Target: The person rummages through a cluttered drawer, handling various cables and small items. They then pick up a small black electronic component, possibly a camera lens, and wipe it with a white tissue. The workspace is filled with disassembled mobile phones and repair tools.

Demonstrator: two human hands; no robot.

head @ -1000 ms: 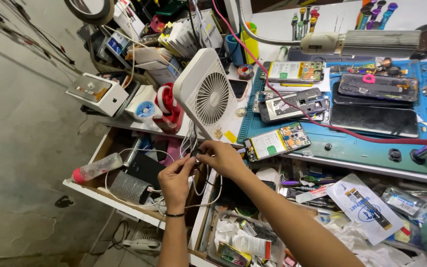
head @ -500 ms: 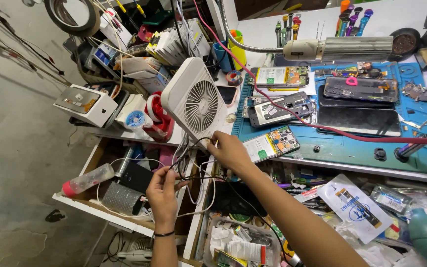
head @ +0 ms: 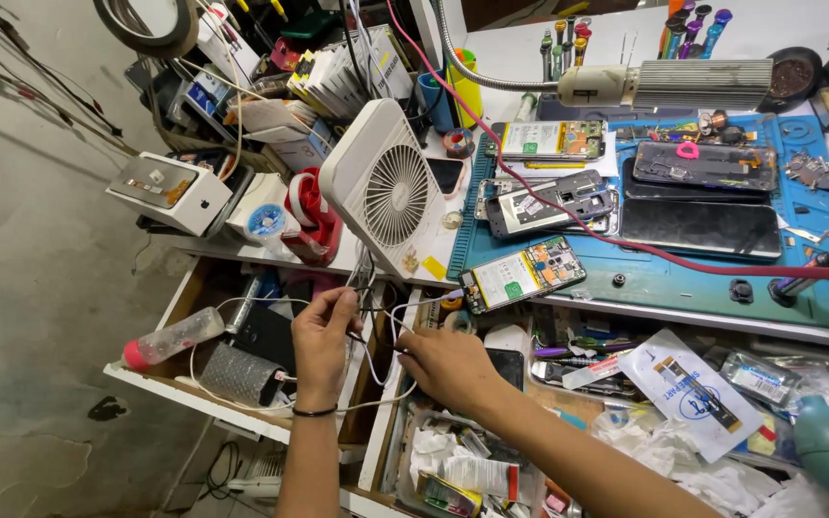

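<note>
Thin white and black cables (head: 376, 331), tangled, hung over the open wooden drawers below the white square desk fan (head: 386, 187). Left hand (head: 321, 345) pinched one strand; right hand (head: 448, 364) closed on another. Likely light, limp, snag-prone; best gripped near the plugs.

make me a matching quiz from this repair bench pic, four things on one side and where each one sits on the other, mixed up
Things:
1. square white desk fan
2. clear plastic bottle with a pink cap
3. opened phone with a green battery label
4. tangle of thin white and black cables

Places:
A. lying in the open left drawer
B. between the left hand and right hand
C. tilted at the left edge of the blue work mat
D. flat on the mat's front left corner

Pairs: 1-C, 2-A, 3-D, 4-B
</note>
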